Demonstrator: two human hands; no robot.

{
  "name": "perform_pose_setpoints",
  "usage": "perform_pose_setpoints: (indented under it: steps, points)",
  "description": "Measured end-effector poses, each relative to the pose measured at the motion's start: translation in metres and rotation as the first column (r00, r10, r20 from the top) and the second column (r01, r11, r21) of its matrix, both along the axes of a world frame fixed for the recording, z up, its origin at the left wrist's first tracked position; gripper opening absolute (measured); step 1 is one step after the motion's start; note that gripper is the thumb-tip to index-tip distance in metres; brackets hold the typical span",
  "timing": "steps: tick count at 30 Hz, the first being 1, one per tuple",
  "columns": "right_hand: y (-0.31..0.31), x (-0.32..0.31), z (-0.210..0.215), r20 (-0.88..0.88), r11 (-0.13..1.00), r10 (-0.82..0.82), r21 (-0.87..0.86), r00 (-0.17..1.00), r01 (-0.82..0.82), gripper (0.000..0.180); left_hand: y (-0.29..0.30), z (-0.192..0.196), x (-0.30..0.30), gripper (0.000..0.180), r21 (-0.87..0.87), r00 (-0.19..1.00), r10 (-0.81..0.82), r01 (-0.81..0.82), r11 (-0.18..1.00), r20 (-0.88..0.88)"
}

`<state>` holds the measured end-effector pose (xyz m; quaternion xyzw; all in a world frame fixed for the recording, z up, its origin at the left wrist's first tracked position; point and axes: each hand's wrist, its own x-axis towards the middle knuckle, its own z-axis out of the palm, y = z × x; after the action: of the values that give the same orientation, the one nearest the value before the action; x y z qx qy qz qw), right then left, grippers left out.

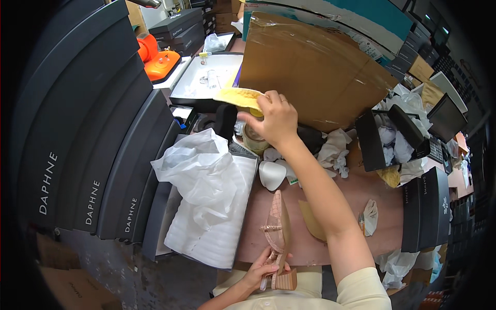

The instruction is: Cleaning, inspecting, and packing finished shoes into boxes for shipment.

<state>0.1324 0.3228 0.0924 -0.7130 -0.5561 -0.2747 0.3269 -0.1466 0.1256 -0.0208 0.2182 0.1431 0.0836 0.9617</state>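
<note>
My left hand (258, 271) is closed around a pink strappy sandal (275, 227) with a wooden-looking block heel, held low in front of my body, toe pointing away. My right arm reaches far forward. The fingers of my right hand (279, 119) hold the end of a flat yellow strip, perhaps a sponge (235, 97), while its thumb sticks out to the left. Just below that hand stands a glass jar (253, 138), partly hidden. An open shoe box (243, 217) to the left carries white foam sheet (206, 232) and crumpled white tissue (199, 165).
Tall dark shoe boxes (93, 134) stack along the left. A large cardboard sheet (310, 67) stands behind my right hand. An open black box (369, 147) holds crumpled paper at the right. A white cup-like piece (272, 174) and a tan flat piece (311, 222) lie on the pink table (341, 199).
</note>
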Motion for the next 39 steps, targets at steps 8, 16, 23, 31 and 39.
perform_pose_setpoints:
  steps: [8, 16, 23, 31, 39]
  points:
    - [-0.01, 0.009, -0.017, -0.358, 0.967, 0.063, 0.252, 0.931, 0.032, 0.034, 0.005, 0.0, 0.001, 0.06, -0.029, 0.999, 0.022, -0.023, 0.999, -0.044]
    - [-0.1, 0.036, 0.019, -0.64, 0.425, 0.754, 0.647, 0.147, 0.633, 0.036, 0.001, -0.012, 0.006, 0.063, -0.316, 1.0, 0.017, -0.013, 0.949, 0.012]
    - [-0.079, 0.023, 0.006, -0.648, 0.497, 0.593, 0.762, 0.479, 0.415, 0.037, 0.003, -0.024, 0.001, 0.071, -0.43, 0.993, -0.103, 0.07, 0.9, -0.053]
    - [-0.01, 0.01, -0.031, -0.241, 0.929, 0.241, 0.339, 0.94, -0.151, 0.028, -0.001, -0.027, -0.023, 0.064, -0.616, 0.999, -0.048, 0.031, 0.787, -0.011]
    - [-0.182, -0.059, -0.012, -0.63, 0.985, 0.128, -0.01, 0.766, -0.173, 0.021, 0.001, -0.02, -0.051, 0.064, -0.72, 0.995, -0.048, -0.026, 0.693, -0.082]
